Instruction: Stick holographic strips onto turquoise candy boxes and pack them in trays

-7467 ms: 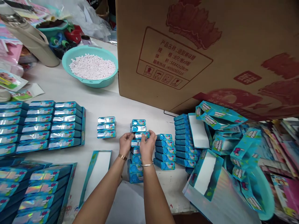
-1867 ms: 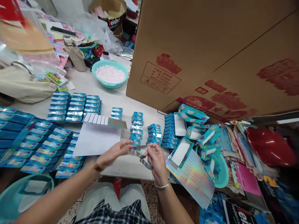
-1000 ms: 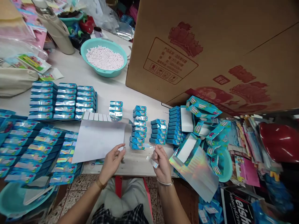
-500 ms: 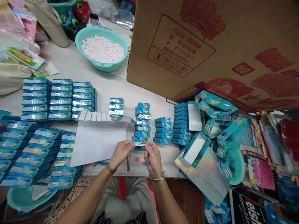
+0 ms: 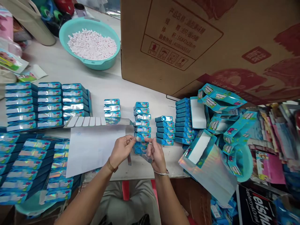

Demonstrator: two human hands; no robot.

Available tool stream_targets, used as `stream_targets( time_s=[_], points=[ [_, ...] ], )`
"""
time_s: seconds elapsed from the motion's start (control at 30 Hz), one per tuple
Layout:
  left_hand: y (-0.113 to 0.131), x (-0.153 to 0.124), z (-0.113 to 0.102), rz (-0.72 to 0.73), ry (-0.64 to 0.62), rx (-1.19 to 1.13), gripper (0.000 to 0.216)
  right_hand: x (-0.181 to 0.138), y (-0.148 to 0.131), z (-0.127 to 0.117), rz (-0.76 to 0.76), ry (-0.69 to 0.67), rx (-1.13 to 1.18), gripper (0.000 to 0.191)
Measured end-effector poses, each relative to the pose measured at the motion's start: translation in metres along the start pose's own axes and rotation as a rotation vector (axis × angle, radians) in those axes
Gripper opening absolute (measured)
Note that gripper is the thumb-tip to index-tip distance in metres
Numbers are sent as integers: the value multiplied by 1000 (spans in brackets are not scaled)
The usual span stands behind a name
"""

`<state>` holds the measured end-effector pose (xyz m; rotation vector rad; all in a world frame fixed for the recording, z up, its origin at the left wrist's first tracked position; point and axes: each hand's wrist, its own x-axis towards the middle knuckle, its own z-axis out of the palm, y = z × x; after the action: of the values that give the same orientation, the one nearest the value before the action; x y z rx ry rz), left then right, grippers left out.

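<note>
My left hand (image 5: 122, 147) is closed, thumb and forefinger pinching a small pale, shiny sticker-like piece (image 5: 138, 138). My right hand (image 5: 156, 153) faces it, forefinger stretched toward that piece and the other fingers curled. A glossy, see-through strip (image 5: 145, 158) hangs by the curled fingers and seems held there. Both hands are over the near end of a column of small blue boxes (image 5: 142, 130). To its right stands another column of blue boxes (image 5: 165, 129). Left of my hands lies a white sheet (image 5: 93, 150) with a row of white labels (image 5: 87, 121) along its folded top edge.
Stacked blue boxes (image 5: 49, 104) fill the left side. A turquoise basin (image 5: 98, 64) of white pellets stands at the back. A large cardboard box (image 5: 145, 72) rises at the back right, with open blue cartons (image 5: 220, 97) and a shiny sheet (image 5: 213, 178) before it.
My right hand has gone from pinching the shiny piece to pointing a forefinger at it, its other fingers curling. My left hand keeps its pinch. The camera view has shifted slightly.
</note>
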<state>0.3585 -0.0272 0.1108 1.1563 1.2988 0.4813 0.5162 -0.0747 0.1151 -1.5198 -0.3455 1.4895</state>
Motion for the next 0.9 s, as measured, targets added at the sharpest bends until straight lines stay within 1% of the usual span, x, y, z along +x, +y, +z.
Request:
stream_targets(
  time_s=[0.07,0.17,0.2,0.27,0.33,0.4,0.47,0.53,0.7,0.8,0.9],
  points=[
    [0,-2,0,-5,-27,-18,40,0,-3,-5,0,31,-54,57],
    [5,-6,-1,4,-57,7,40,2,-4,-10,-63,69,-147,58],
    [8,-8,-1,11,-54,42,39,2,-5,-12,-83,50,-177,58],
    [15,-11,-3,30,-32,146,37,1,-5,-15,-103,-30,-235,58],
    [22,-14,-4,48,-7,246,36,-2,-4,-15,-95,-124,-282,57],
    [27,-15,-5,60,8,307,35,-5,-4,-14,-77,-162,-304,52],
    [28,-15,-5,66,14,345,35,-7,-5,-11,-67,-132,-301,45],
    [26,-13,-4,70,17,376,36,-7,-5,-9,-76,-72,-287,38],
    [15,-6,-4,77,23,424,38,4,1,-6,-128,15,-306,35],
    [8,3,-3,88,34,511,39,15,8,-2,-200,95,-426,36],
    [-1,14,-2,77,48,604,39,26,15,1,-285,185,-650,36]
  ],
)
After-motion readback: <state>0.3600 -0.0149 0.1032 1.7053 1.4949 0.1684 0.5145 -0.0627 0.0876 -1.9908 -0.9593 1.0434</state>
